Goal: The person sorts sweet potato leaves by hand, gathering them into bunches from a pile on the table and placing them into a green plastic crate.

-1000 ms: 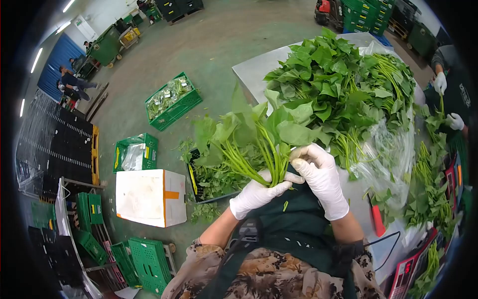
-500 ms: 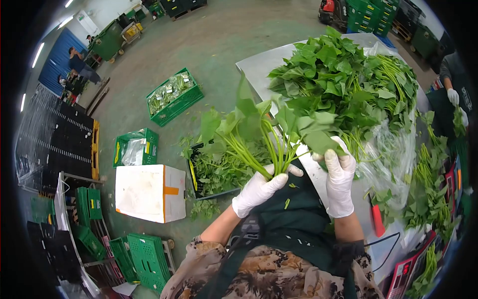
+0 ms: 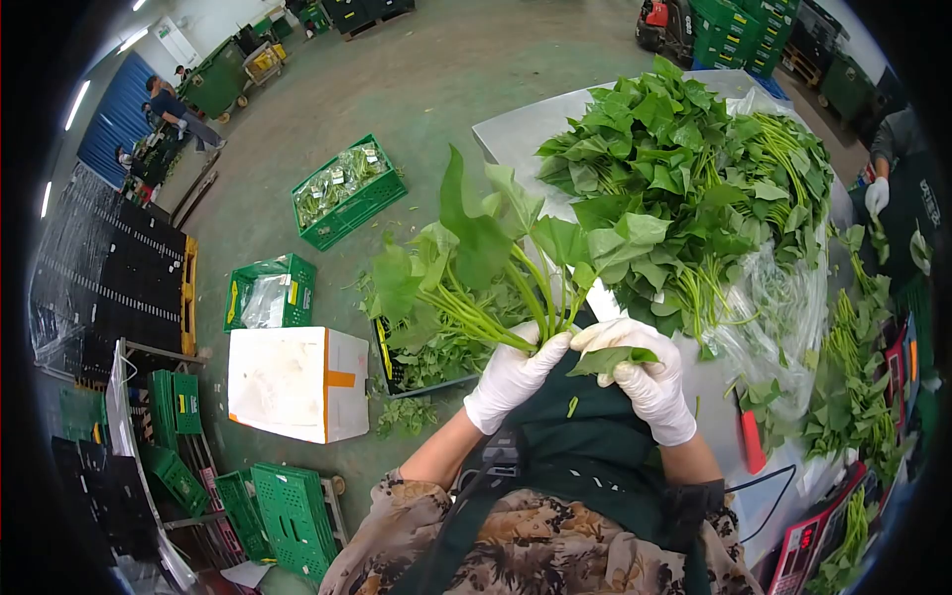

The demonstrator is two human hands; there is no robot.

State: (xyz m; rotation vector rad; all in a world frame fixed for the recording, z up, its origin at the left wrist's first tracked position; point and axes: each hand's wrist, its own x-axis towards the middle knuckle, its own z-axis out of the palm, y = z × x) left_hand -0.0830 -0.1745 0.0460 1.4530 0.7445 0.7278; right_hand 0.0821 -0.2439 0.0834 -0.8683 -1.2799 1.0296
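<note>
White gloves cover both my hands. My left hand (image 3: 514,385) is closed around the lower stems of a bunch of leafy greens (image 3: 488,297), whose leaves fan out above it. Close beside it, near the stem ends, my right hand (image 3: 645,382) pinches a single green leaf (image 3: 617,361) between thumb and fingers. A large heap of the same greens (image 3: 684,159) covers the metal table (image 3: 511,134) ahead on the right. Clear plastic wrap (image 3: 778,327) lies at the heap's near edge.
On the floor to the left are a crate of loose greens (image 3: 436,347), a white foam box (image 3: 278,382) and green crates (image 3: 347,203). A red-handled knife (image 3: 751,441) and a red scale (image 3: 808,540) lie at right. A co-worker's gloved hand (image 3: 877,196) is at far right.
My right hand has moved down and left toward my left hand, and now has a leaf in its fingers. My left hand keeps the bunch. A distant person has shifted right.
</note>
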